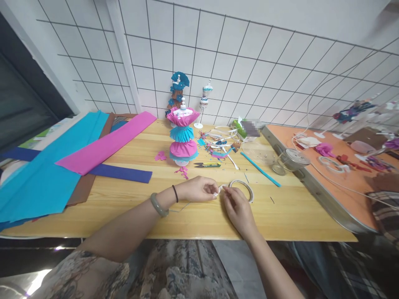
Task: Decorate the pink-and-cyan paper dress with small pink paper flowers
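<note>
Left hand (pixel 201 189): fingers curled, pinching strip (pixel 220 189)
Right hand (pixel 239 209): back up, pinching strip too
Strip: between hands, over counter (pixel 289 220); ends hidden
Roll (pixel 251 191): partly behind right hand

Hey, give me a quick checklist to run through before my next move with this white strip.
1. White strip held in the left hand's fingertips: ok.
2. Right hand at the strip's other side, next to the tape roll: ok.
3. Strip separate from the roll: cannot tell, the right hand covers part of the ring.
4. Snips on the table, seemingly within reach beyond the hands: ok.
5. Pink-and-blue paper dress standing upright: ok.
6. Table cleared of scraps: not ok, pink scraps lie beside the dress.
</note>
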Action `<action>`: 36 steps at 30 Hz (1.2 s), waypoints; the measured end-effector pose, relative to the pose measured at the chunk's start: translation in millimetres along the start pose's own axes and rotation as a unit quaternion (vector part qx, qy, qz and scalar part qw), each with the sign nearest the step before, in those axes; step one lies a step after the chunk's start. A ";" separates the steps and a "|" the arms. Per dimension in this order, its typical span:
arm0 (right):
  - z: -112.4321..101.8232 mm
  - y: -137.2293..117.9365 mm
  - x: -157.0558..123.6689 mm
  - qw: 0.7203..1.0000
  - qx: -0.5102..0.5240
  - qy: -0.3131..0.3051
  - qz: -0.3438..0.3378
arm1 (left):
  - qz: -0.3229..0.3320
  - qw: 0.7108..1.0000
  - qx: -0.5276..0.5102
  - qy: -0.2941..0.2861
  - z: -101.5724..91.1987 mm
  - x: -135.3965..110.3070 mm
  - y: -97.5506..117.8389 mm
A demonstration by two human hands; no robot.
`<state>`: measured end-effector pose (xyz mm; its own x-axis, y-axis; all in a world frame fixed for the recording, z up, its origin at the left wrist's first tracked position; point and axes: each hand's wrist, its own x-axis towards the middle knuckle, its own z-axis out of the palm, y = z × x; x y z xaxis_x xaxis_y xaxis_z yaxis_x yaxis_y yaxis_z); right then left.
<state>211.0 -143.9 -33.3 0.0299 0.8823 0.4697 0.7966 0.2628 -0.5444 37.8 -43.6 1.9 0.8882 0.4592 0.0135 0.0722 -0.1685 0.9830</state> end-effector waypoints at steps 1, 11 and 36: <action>-0.4 -0.2 0.4 1.000 0.005 -0.001 0.006 | 0.002 1.000 -0.002 -0.004 -0.6 0.0 -0.4; -8.1 9.4 18.0 0.993 0.059 -0.028 0.097 | 0.008 0.999 0.035 0.001 -4.0 -0.8 -2.4; 41.4 20.8 120.8 0.984 -0.089 -0.133 -0.084 | 0.041 0.978 0.201 -0.027 -8.6 -1.4 -4.4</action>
<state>206.2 -15.7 -16.6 -0.2515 0.9094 0.3314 0.8705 0.3622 -0.3333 32.3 -36.1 -0.8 0.9206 0.3844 0.0684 0.1628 -0.5372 0.8276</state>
